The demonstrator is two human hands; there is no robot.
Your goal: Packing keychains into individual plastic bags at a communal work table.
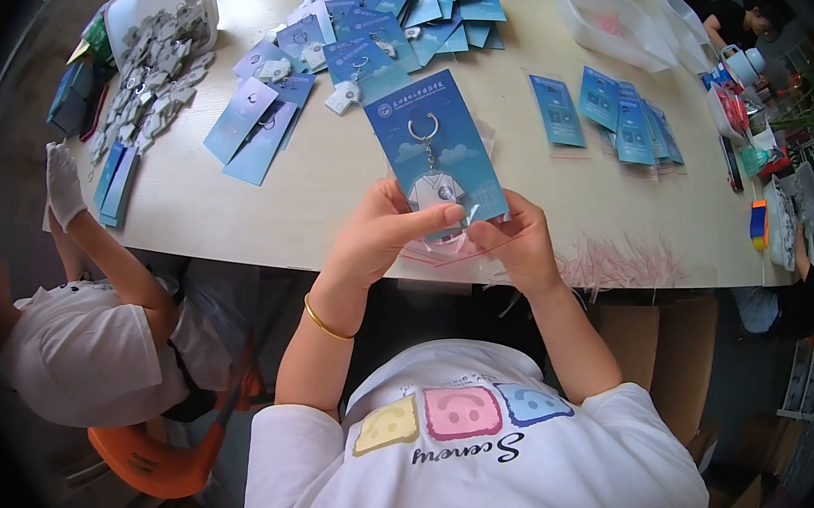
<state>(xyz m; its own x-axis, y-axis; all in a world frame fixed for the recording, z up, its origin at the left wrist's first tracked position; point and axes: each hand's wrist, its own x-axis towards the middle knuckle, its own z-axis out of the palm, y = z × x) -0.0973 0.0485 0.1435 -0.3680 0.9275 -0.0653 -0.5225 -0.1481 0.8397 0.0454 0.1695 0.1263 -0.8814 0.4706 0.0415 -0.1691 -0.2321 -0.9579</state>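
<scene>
Before me, over the table's near edge, a blue backing card (467, 165) is held up, tilted. A shirt-shaped white keychain (432, 191) hangs on it from a silver ring through the card. My left hand (380, 232) is closed on the card's lower left, thumb across the keychain's lower part. A clear plastic bag (441, 251) with a red edge lies around the lower part of the card; how far the card sits inside I cannot tell. My right hand (524, 243) pinches the bag and card at the lower right corner.
Several carded keychains (372, 42) are heaped beyond my hands. Loose keychains (155, 82) spill from a white bin (197, 10) at the far left. Bagged cards (632, 125) and a white tub (592, 35) stand right. Pinkish strips (623, 262) lie at the near edge. A gloved person (67, 184) sits left.
</scene>
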